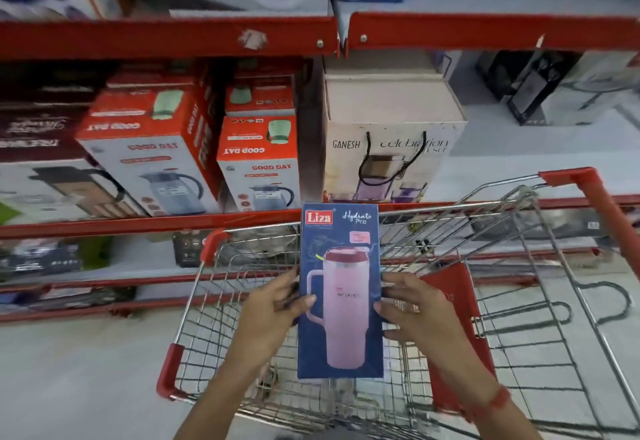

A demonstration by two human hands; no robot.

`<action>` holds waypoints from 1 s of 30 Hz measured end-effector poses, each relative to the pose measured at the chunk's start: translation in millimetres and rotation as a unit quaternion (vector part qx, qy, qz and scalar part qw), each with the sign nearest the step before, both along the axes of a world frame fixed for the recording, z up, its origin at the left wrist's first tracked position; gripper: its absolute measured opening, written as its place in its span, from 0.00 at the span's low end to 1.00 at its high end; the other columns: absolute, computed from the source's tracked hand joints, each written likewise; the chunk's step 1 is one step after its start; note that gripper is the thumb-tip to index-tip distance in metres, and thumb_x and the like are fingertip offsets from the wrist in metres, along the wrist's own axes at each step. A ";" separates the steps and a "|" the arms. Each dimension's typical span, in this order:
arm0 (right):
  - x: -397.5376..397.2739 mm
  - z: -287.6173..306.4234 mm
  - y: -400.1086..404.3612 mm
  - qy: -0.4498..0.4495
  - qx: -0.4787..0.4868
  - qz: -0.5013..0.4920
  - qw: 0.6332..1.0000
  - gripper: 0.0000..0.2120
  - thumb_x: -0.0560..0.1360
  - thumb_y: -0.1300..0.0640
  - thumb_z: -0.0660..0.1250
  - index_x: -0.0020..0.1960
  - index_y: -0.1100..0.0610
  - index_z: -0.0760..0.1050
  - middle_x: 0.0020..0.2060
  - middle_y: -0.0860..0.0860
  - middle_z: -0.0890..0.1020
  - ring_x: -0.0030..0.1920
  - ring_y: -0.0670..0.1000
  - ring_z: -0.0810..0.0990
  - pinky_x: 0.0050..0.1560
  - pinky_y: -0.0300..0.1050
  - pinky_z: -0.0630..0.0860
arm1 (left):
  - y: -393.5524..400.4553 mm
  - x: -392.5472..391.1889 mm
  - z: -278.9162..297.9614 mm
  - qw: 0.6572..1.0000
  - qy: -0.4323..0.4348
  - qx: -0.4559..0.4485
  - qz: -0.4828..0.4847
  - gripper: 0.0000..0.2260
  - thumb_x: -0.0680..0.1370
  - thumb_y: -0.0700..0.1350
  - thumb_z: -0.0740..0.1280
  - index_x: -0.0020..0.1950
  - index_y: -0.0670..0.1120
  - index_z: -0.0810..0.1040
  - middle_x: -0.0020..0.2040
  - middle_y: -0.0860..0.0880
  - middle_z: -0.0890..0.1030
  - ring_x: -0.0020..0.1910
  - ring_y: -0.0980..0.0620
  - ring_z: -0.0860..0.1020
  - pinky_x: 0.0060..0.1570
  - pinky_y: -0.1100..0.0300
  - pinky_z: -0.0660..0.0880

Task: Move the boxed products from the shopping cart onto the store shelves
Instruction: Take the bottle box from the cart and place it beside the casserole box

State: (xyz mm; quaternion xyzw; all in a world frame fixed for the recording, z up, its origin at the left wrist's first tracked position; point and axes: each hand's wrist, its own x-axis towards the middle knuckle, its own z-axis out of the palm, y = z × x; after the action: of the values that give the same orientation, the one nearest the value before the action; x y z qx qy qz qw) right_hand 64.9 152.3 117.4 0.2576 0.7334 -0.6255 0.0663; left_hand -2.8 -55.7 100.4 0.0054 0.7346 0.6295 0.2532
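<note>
A tall dark blue box (341,287) printed with a pink tumbler and the words Liza Hydrate Pro stands upright above the wire shopping cart (214,304). My left hand (277,304) grips its left edge and my right hand (412,304) grips its right edge, both around the box's middle. The cart has red corner guards and a red child-seat flap (453,301) behind my right hand. Red-edged store shelves (156,221) face me beyond the cart.
On the middle shelf stand red and white Good Day jug boxes (258,162), a beige Ganesh celebration gift box (391,138) and dark boxes (530,90) at the right. Bare white shelf shows right of the gift box. A lower shelf holds small packs. Grey floor lies at lower left.
</note>
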 end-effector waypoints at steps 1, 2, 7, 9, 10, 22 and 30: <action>2.3 9.1 -1.0 0.015 0.001 0.003 1.000 0.16 0.70 0.66 0.72 0.49 0.45 0.78 0.46 0.47 0.84 0.43 0.47 0.85 0.36 0.45 0.83 | -3.5 2.9 8.7 1.000 0.000 0.008 0.010 0.19 0.73 0.37 0.70 0.59 0.56 0.76 0.46 0.60 0.85 0.48 0.61 0.83 0.42 0.63 0.82; 4.7 17.0 -1.5 0.030 0.002 0.008 1.000 0.17 0.69 0.66 0.72 0.48 0.44 0.79 0.46 0.47 0.85 0.43 0.46 0.85 0.36 0.45 0.83 | -7.2 5.8 15.4 1.000 0.001 0.018 0.018 0.19 0.73 0.37 0.70 0.59 0.56 0.76 0.46 0.60 0.86 0.49 0.59 0.83 0.43 0.62 0.82; 12.1 38.0 -7.0 0.072 -0.005 0.017 0.997 0.21 0.68 0.66 0.74 0.47 0.40 0.79 0.48 0.47 0.85 0.44 0.46 0.85 0.38 0.45 0.84 | -17.3 16.4 37.7 0.999 0.020 0.037 0.030 0.18 0.73 0.38 0.70 0.56 0.58 0.78 0.47 0.63 0.85 0.49 0.60 0.83 0.44 0.61 0.82; 12.6 39.7 -9.0 0.072 -0.012 0.019 0.997 0.21 0.68 0.66 0.74 0.49 0.41 0.79 0.50 0.48 0.84 0.44 0.48 0.85 0.37 0.43 0.83 | -18.0 18.3 42.6 0.998 0.024 0.042 0.033 0.18 0.73 0.37 0.69 0.53 0.60 0.78 0.44 0.66 0.85 0.48 0.63 0.83 0.42 0.63 0.82; 12.3 40.8 -9.5 0.073 -0.011 0.020 0.997 0.21 0.68 0.66 0.74 0.50 0.42 0.79 0.50 0.48 0.84 0.44 0.48 0.85 0.37 0.43 0.83 | -17.7 18.9 43.8 0.998 0.030 0.039 0.033 0.19 0.73 0.37 0.69 0.52 0.61 0.78 0.45 0.66 0.84 0.49 0.63 0.83 0.43 0.62 0.82; -40.3 110.7 25.2 0.271 0.106 -0.066 0.954 0.20 0.68 0.65 0.74 0.47 0.41 0.79 0.44 0.35 0.85 0.44 0.45 0.85 0.39 0.44 0.84 | 42.8 -40.8 122.6 0.974 0.207 0.082 0.046 0.24 0.72 0.38 0.70 0.68 0.48 0.72 0.61 0.54 0.81 0.56 0.63 0.79 0.50 0.63 0.81; -116.3 201.5 70.7 0.435 0.154 -0.159 0.873 0.14 0.68 0.63 0.74 0.47 0.49 0.77 0.45 0.42 0.83 0.44 0.31 0.80 0.44 0.37 0.81 | 118.6 -117.5 217.1 0.900 0.408 0.126 0.086 0.23 0.72 0.35 0.71 0.66 0.46 0.73 0.57 0.54 0.80 0.54 0.65 0.78 0.52 0.67 0.79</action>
State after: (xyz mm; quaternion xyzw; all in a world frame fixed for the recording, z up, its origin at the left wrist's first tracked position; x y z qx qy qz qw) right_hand -51.4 223.0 318.9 0.0800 0.7243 -0.5559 -0.4000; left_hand -120.2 63.0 317.5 0.2309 0.6854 0.6788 -0.1267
